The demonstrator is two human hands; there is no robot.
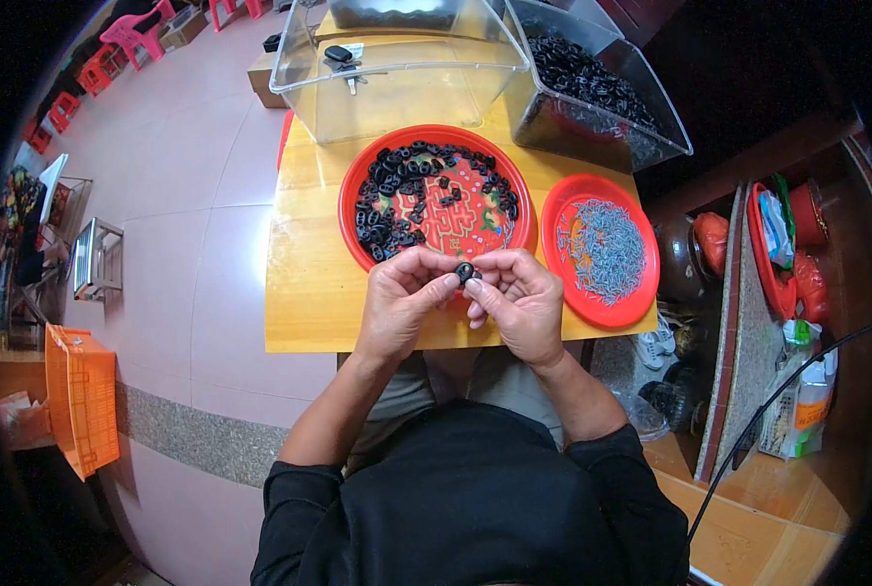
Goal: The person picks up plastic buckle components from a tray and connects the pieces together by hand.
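Both hands meet over the near rim of a large red round tray [347, 186], pinching one small black part with a round hole [464, 272] between them. My left hand [404, 296] grips it from the left with thumb and forefinger. From the other side my right hand [519, 305] has its thumb and forefinger on the same part; whether it also holds a screw is hidden. Many similar black parts [385, 227] lie around the tray's left, far and right sides, over a printed pattern. To the right, a smaller red tray [564, 293] bears a heap of small silvery screws [607, 256].
Behind the trays, a clear plastic bin [397, 109] stands on the yellow table [304, 293], with keys [348, 73] seen by it. Another clear bin [602, 132] at the far right holds a pile of black parts. Shelves [739, 322] stand right; an orange crate [84, 400] sits left.
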